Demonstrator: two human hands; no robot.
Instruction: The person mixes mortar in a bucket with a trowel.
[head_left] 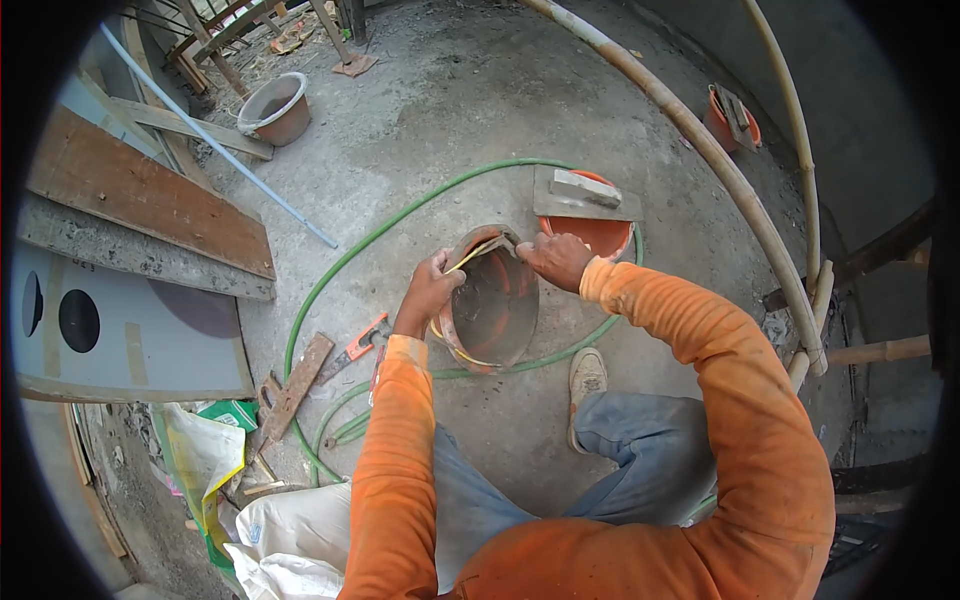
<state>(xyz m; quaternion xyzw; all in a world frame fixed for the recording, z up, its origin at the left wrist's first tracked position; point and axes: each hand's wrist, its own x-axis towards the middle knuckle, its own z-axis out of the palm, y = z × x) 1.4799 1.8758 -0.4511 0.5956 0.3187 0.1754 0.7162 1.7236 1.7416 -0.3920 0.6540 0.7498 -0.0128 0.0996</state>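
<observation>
A worn round bucket (520, 325), grey with mortar inside and orange along parts of its rim, stands on the concrete floor in front of me. My left hand (430, 290) is closed at the bucket's left rim, pinching a thin yellow strip (472, 256) that runs along the top edge. My right hand (556, 260) is closed at the far right of the rim; what its fingers pinch there is small and dark, and I cannot make it out. Just beyond that hand sits an orange bucket (590, 235) with a flat mortar board and a grey float (586, 188) across it.
A green hose (375, 235) loops around the bucket. An orange-handled handsaw (362, 340) and wood scraps lie left, near white sacks (295, 535). Bamboo poles (700, 135) lean at right. Farther off stand a grey tub (275, 108) and another orange bucket (722, 122).
</observation>
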